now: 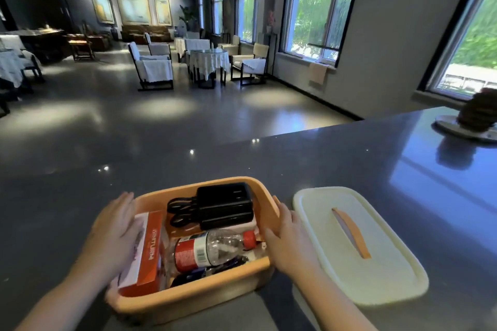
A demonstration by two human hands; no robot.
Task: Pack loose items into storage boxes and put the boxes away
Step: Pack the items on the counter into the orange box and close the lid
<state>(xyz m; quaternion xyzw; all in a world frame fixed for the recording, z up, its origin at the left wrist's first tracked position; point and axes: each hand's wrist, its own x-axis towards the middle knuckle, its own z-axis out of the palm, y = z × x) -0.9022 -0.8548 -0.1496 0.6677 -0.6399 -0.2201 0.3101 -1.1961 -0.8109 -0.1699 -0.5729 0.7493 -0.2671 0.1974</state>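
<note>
On the dark counter, at 6 o'clock, both flat, open-fingered hands, left hand and right hand, press the packed orange box, white lid at its 3 o'clock.

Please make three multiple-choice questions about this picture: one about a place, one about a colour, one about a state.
1. Where is the lid?
A. on the box
B. on the counter, right of the box
C. on the floor

2. What colour is the bottle cap?
A. red
B. blue
C. white

3. What are the hands doing?
A. lifting the lid
B. resting on both sides of the box
C. holding the bottle

Answers: 1 B, it lies flat beside the box. 2 A, the cap is red. 3 B, left hand and right hand flank the box.
</note>
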